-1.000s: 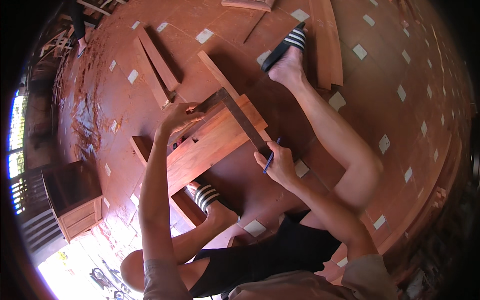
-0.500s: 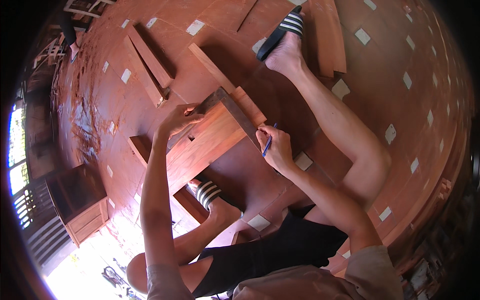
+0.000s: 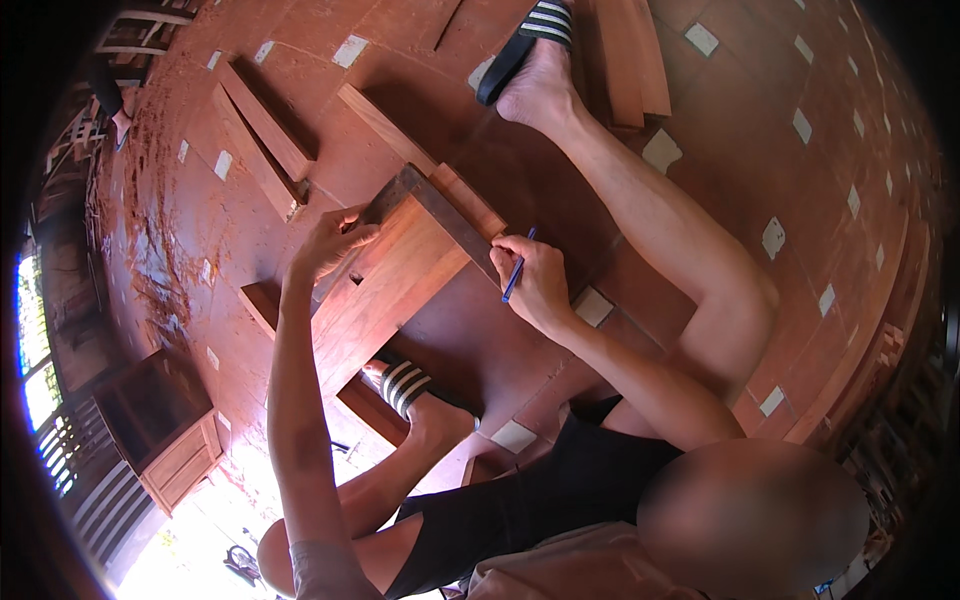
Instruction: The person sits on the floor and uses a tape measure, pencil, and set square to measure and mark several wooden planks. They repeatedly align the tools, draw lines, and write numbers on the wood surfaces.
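Observation:
A broad wooden board (image 3: 400, 260) with a small dark slot lies slantwise in front of me, raised on wooden pieces. A dark L-shaped carpenter's square (image 3: 452, 222) sits at its far end, one leg running across that end and the other along the left edge. My left hand (image 3: 335, 245) is closed over the square and board at that left edge, its fingertips on top. At the right end of the crossing leg, my right hand (image 3: 535, 283) pinches a blue pen (image 3: 516, 278). The pen's tip is hard to make out.
Beyond the board lie a narrow plank (image 3: 385, 125) and a pair of wood strips (image 3: 268, 120). Long boards (image 3: 625, 70) are beside my sandaled foot (image 3: 535, 75). A wooden cabinet (image 3: 180, 460) stands at left. Another person's foot (image 3: 122, 125) shows far left. A blurred patch covers the lower right.
The whole view has shifted, so the board and hands sit further left in the picture. My grip on the square and pen looks the same. A blurred patch has appeared at lower right.

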Demonstrator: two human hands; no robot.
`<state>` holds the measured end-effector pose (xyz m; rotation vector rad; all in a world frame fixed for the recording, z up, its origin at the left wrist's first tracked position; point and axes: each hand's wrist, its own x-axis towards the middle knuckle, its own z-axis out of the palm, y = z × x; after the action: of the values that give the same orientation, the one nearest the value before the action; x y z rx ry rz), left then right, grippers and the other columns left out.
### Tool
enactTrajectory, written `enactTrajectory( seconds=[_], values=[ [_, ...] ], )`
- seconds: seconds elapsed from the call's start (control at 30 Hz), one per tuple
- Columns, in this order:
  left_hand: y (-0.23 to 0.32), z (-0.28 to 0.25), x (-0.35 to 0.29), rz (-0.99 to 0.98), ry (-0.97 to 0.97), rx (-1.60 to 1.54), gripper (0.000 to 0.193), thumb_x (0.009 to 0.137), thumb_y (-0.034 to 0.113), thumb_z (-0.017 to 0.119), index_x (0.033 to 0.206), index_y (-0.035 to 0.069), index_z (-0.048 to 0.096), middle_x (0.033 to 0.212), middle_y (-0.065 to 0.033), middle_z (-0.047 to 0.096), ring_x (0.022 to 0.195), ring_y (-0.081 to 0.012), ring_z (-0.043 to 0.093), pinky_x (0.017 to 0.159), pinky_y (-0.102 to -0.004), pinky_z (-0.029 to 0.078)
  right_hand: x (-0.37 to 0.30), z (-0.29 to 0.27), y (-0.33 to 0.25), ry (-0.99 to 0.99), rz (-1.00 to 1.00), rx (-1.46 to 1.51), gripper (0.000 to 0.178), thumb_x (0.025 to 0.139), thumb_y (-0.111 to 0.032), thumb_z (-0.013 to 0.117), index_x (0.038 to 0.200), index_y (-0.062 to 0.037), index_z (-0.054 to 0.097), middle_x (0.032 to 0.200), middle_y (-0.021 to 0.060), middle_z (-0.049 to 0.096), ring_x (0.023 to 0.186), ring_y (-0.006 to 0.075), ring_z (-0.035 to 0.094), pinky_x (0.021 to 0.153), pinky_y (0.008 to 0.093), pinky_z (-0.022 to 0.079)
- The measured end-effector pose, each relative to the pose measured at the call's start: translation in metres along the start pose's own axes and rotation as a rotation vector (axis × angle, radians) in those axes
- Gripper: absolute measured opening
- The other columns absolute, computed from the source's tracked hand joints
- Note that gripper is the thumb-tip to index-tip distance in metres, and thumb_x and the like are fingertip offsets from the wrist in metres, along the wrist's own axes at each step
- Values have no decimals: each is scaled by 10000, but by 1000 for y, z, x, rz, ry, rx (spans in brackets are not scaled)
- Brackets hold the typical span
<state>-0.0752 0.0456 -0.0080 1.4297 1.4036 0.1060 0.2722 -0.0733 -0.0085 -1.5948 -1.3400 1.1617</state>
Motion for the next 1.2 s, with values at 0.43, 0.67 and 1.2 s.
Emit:
enactTrajectory(
  seconds=[0.43,0.67,1.2],
  values=[
    [1,4,0,26,12,-47,635,956,326,777,1490,39,584,1221,-38,733,1053,-124,625,979,-321,502,1,-1,-7,28,-2,37,190,971,-106,676,1032,61,741,694,228,683,621,325,722,566,396,525],
    [5,4,-2,52,-1,-36,688,970,317,771,1515,-22,522,1365,-49,671,1168,-116,592,1067,-312,451,1,1,-5,32,-27,17,195,980,-119,670,1042,52,741,743,227,700,682,339,734,606,406,539],
    [12,3,-3,10,-11,1,706,952,406,782,1473,-23,572,1122,-13,702,990,-104,592,902,-308,486,109,-7,-42,-142,-50,131,281,960,-251,737,1040,13,786,835,120,779,756,130,724,698,288,567]
  ],
)
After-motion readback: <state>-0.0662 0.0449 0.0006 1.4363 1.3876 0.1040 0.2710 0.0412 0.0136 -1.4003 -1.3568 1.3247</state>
